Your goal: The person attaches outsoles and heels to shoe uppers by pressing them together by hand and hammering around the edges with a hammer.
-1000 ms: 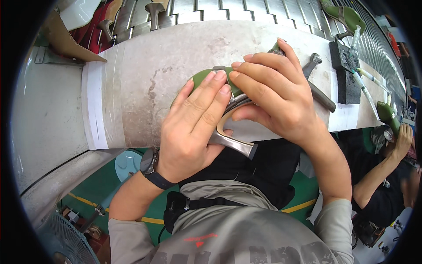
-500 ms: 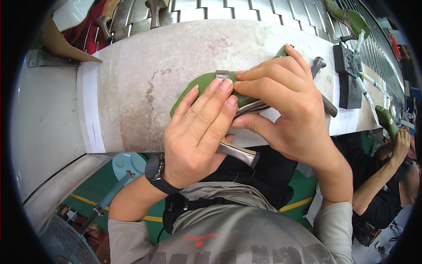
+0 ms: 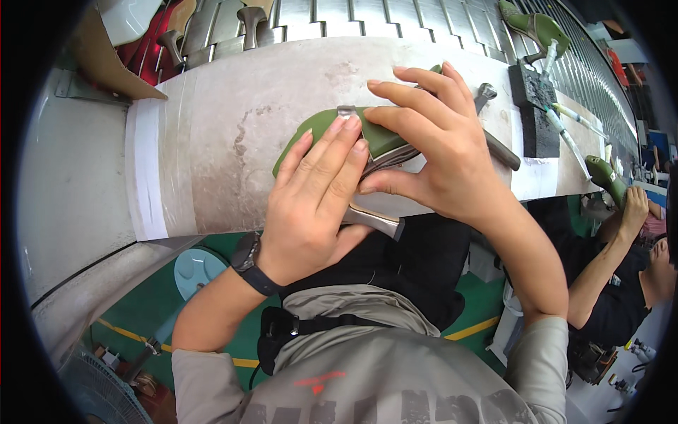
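A green shoe last [image 3: 304,146] lies on its side on the worktable, wearing a sandal with a silvery strap [image 3: 346,111] and a metallic heel [image 3: 378,220]. My left hand [image 3: 311,198] holds it, fingers stretched flat across the strap area and thumb low by the heel. My right hand [image 3: 452,152] is at the other side of the last. Its fingers are spread, with the index fingertip on the green surface and the thumb tip at the sandal's lower edge. My fingers hide much of the sandal.
Right of my hand lie a metal tool head [image 3: 486,93] and a dark handle [image 3: 503,150]. Beyond is a black foam block [image 3: 540,134] with syringes [image 3: 568,138]. Another green last [image 3: 533,28] stands behind it. A co-worker's hand [image 3: 635,208] holds a green last at right.
My right hand has loosened from its pinch at the strap; its fingers are raised and spread. My left hand stays on the sandal. The view has shifted slightly.
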{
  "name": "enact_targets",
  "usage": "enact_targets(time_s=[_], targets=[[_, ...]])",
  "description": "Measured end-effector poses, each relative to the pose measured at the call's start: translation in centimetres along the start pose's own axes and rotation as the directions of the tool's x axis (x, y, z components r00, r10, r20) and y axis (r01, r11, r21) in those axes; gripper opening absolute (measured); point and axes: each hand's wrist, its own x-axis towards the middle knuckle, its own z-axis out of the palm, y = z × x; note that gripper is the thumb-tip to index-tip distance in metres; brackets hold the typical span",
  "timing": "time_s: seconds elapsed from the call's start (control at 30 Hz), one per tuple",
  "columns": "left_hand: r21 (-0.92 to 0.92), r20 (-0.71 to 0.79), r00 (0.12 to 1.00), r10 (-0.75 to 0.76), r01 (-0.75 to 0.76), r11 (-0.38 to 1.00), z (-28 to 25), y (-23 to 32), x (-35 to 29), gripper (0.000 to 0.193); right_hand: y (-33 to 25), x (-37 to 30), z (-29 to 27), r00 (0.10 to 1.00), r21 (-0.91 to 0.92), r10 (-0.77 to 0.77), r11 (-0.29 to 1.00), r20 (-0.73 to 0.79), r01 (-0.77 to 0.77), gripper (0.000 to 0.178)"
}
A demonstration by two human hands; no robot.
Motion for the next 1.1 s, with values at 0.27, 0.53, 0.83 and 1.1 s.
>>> enact_targets(time_s=[0.27,0.53,0.83,1.1], targets=[[-0.125,0.169,0.985,-0.027,0.049,0.991,-1.4,-1.8,2.7,0.085,1.4,-1.9,0.1,0.994,0.003,-0.061,0.998,-0.092,0.061,0.060],[-0.113,0.175,0.984,-0.005,0.025,0.993,-0.8,-2.2,3.2,0.069,1.6,-2.1,0.3,0.994,-0.028,-0.056,0.998,-0.091,0.054,0.057],[-0.069,0.205,0.979,0.007,0.007,0.998,-1.2,-1.6,4.2,0.068,-0.3,-0.5,-2.2,0.991,0.023,0.120,0.992,0.053,-0.121,0.056],[-0.090,0.191,0.982,0.002,0.016,0.996,-1.1,-1.8,3.9,0.070,3.7,-5.1,-1.6,0.941,0.199,0.243,0.960,-0.235,-0.198,0.055]])
